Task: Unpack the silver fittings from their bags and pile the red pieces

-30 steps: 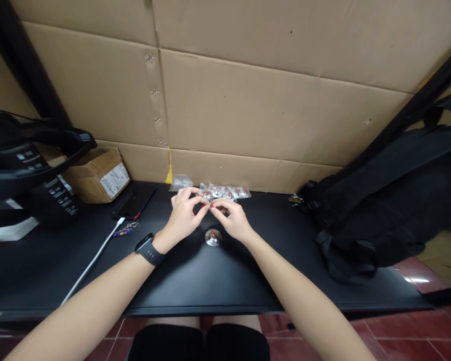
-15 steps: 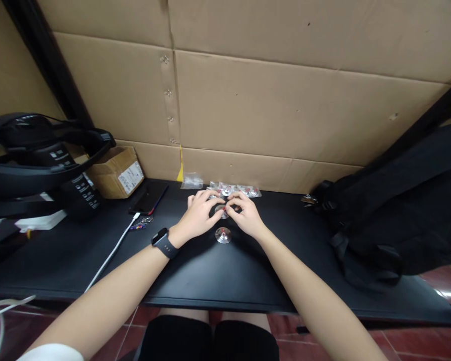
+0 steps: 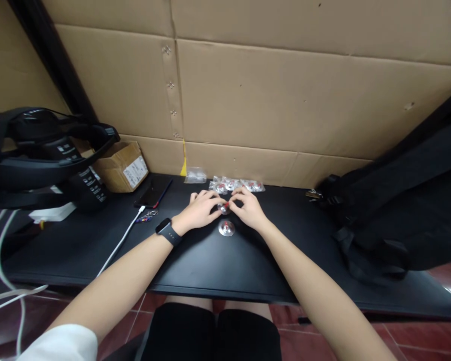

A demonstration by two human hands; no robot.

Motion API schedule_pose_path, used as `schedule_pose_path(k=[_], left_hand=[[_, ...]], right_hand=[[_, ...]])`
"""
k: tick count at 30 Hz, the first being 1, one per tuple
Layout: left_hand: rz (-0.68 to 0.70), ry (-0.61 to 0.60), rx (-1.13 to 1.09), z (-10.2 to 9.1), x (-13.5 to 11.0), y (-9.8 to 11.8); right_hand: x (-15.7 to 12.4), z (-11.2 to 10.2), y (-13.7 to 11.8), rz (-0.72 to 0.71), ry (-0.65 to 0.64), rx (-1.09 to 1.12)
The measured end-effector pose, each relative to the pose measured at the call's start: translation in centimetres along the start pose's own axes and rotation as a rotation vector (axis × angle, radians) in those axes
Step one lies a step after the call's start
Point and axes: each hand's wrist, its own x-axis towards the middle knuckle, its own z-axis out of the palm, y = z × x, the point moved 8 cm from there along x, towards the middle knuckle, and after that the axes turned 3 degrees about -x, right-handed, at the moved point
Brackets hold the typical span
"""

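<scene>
My left hand [image 3: 200, 210] and my right hand [image 3: 248, 210] meet over the black table [image 3: 218, 265], fingers pinched together on a small silver part with a red bit [image 3: 223, 207]. Just in front of them a round silver disc with a knob [image 3: 226, 228] lies on the table. Behind the hands lie several small clear bags of silver and red parts [image 3: 236, 185], and one clear bag [image 3: 195, 176] sits to their left. A black watch [image 3: 168, 231] is on my left wrist.
A phone [image 3: 153, 193] with a white cable [image 3: 118, 243] and a keyring [image 3: 146, 216] lies left of the hands. A cardboard box [image 3: 123, 166] and black headset gear [image 3: 41, 155] stand far left. A black backpack [image 3: 402, 205] fills the right. A cardboard wall [image 3: 270, 95] backs the table.
Both hands came down from a raised pinch to just above the table, near the bags. The camera view shifted a little left and up.
</scene>
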Motion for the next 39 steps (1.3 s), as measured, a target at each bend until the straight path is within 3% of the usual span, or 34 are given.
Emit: schedule_pose_path(k=[6, 10, 15, 20, 28, 34, 39], left_hand=[[-0.051, 0.018, 0.129, -2.1, 0.1, -3.6], [-0.074, 0.014, 0.122, -2.5, 0.2, -5.6], [-0.031, -0.014, 0.125, -1.0, 0.4, -5.3], [-0.007, 0.001, 0.131, -0.4, 0.6, -4.4], [-0.052, 0.074, 0.023, -1.1, 0.8, -3.9], [-0.124, 0.15, -0.061, -1.8, 0.9, -4.2], [-0.179, 0.17, -0.12, -2.0, 0.9, -3.8]], right_hand=[[0.2, 0.8, 0.9, -0.001, -0.075, -0.155], [0.1, 0.5, 1.6, 0.054, -0.172, -0.257], [-0.2, -2.0, 4.7, 0.192, -0.242, -0.394], [-0.5, -2.9, 8.0, 0.294, -0.349, -0.312], [-0.3, -3.3, 8.0, 0.35, -0.247, -0.338], [0.2, -3.6, 6.4, 0.27, -0.133, -0.251], [0.7, -3.9, 3.5, 0.115, 0.038, 0.001]])
